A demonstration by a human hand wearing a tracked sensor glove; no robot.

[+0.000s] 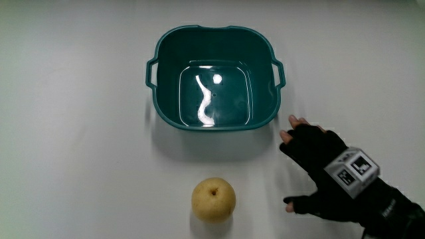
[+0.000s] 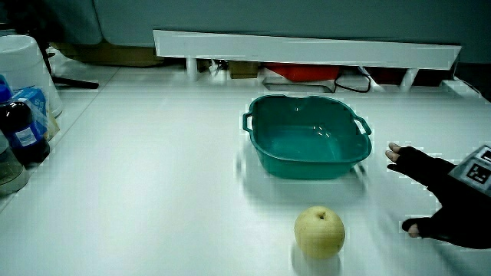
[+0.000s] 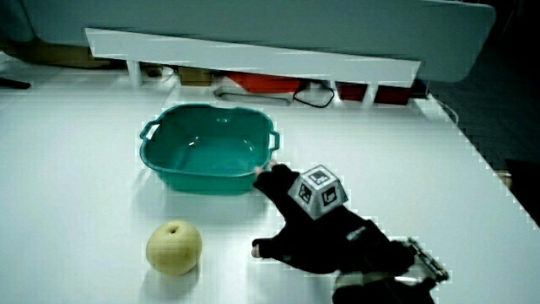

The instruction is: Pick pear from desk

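A yellow pear (image 1: pixel 213 198) sits on the white table, nearer to the person than the teal basin (image 1: pixel 163 53); both side views show the pear (image 2: pixel 319 231) (image 3: pixel 174 247) too. The gloved hand (image 1: pixel 317 169) hovers beside the pear and just off the basin's corner, fingers spread and holding nothing. Its patterned cube (image 1: pixel 352 170) faces up. In both side views the hand (image 2: pixel 439 198) (image 3: pixel 297 221) is apart from the pear.
The teal basin (image 2: pixel 265 157) (image 3: pixel 156 162) has two small handles and nothing in it. A low white partition (image 2: pixel 307 47) runs along the table's farthest edge. Bottles and a white container (image 2: pixel 23 77) stand at one table edge in a side view.
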